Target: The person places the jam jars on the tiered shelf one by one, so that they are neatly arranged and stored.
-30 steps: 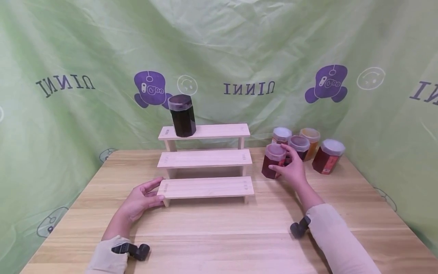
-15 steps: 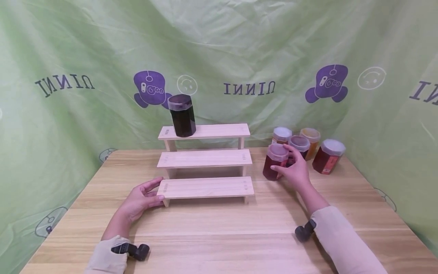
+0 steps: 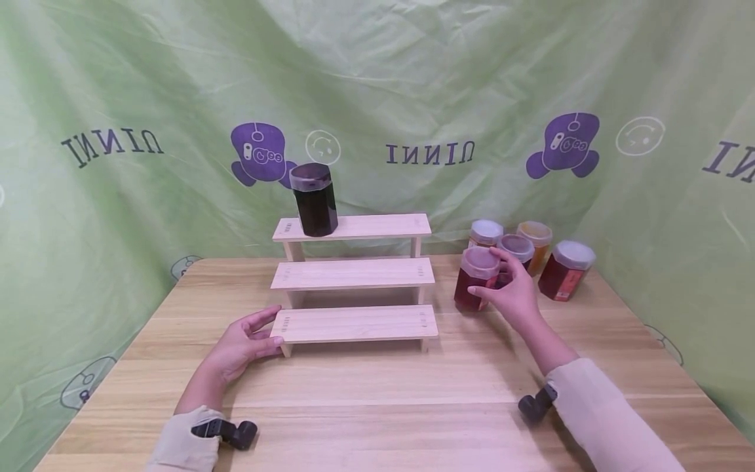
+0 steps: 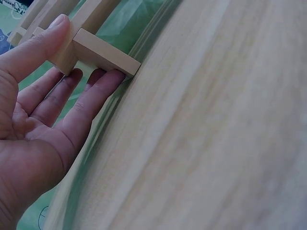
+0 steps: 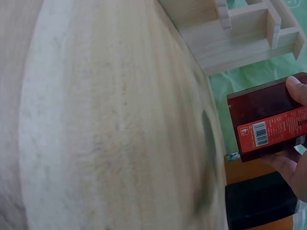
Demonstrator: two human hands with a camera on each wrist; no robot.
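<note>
A three-step wooden shelf (image 3: 354, 282) stands mid-table. My left hand (image 3: 244, 339) lies flat beside the left end of its lowest step (image 4: 103, 53), fingers straight and thumb against the plank end, as the left hand (image 4: 53, 100) also shows in the left wrist view. A dark jar (image 3: 314, 200) stands on the top step at its left. My right hand (image 3: 510, 292) grips a red jar (image 3: 475, 280) with a pale lid, right of the shelf. Close up, the red jar (image 5: 268, 124) shows a red label with a barcode. Whether it touches the table I cannot tell.
Several more jars cluster behind my right hand: a pale-lidded one (image 3: 485, 233), a dark one (image 3: 516, 250), an amber one (image 3: 535, 238) and a red one (image 3: 566, 269). A green printed cloth (image 3: 413, 98) walls the wooden table (image 3: 377, 406) on three sides.
My right hand has shifted the red jar slightly to the right, and the forearm has swung rightward. My left hand has stayed at the shelf's end.
</note>
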